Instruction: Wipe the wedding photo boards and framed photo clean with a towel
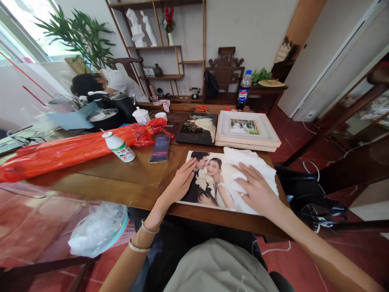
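Note:
A photo panel [209, 190] with a couple in wedding clothes lies face up at the table's front edge. My left hand [182, 180] rests on the panel's left side, fingers stretched out flat. Over the panel's right part is a crumpled white cloth [267, 170], which spreads past the panel onto the table. My right hand [257, 188], with a ring on one finger, presses on this cloth and holds a bunched part of it under curved fingers. The panel's right edge is hidden by the cloth and hand.
Behind the panel lie a dark photo panel [197, 136] and a white picture frame [264, 136]. A cola bottle [243, 91], orange scissors [202, 108], phone [159, 149], white bottle [118, 148] and red wrapped bundle [73, 148] are around. Another person sits far left.

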Tool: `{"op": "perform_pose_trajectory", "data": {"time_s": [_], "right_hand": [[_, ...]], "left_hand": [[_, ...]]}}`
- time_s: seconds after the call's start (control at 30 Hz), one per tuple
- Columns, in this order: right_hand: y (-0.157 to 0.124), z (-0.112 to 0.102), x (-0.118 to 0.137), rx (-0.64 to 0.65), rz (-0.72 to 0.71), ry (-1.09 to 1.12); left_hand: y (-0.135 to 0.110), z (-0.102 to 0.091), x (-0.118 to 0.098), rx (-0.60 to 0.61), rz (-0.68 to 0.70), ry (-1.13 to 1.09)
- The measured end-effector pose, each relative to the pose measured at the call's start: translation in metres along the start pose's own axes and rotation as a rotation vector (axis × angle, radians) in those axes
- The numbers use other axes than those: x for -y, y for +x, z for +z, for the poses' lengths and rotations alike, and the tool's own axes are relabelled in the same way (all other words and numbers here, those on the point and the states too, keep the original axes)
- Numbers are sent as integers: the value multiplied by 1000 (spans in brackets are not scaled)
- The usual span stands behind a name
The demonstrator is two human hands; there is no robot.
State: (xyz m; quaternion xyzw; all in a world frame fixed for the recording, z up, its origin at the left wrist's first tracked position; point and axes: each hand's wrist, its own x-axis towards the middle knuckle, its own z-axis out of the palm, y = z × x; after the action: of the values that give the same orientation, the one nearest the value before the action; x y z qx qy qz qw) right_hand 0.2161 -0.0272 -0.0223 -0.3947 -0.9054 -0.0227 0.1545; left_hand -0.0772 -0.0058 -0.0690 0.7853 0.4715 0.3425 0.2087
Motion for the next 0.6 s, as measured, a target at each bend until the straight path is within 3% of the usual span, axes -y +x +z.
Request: {"op": "perform_pose_trajectory", "data": {"time_s": [0.13,0.2,0.27,0.47,0.53,0.6], "right_hand": [[-32,-7,52,40,-142,134],[-38,-9,61,44,-187,189],[-31,-9,51,56,-152,203],[17,-3,-21,-18,34,81],[21,-1,-21,-28,37,51],[14,-2,-2,15,-5,56]], "left_hand": [[-1,1,1,18,-5,22],[-1,1,2,20,3,33],[-1,0,2,16,12,36],[-1,-1,2,23,13,27],[-1,0,2,9,7,23],[-1,1,2,-4,12,14]]}}
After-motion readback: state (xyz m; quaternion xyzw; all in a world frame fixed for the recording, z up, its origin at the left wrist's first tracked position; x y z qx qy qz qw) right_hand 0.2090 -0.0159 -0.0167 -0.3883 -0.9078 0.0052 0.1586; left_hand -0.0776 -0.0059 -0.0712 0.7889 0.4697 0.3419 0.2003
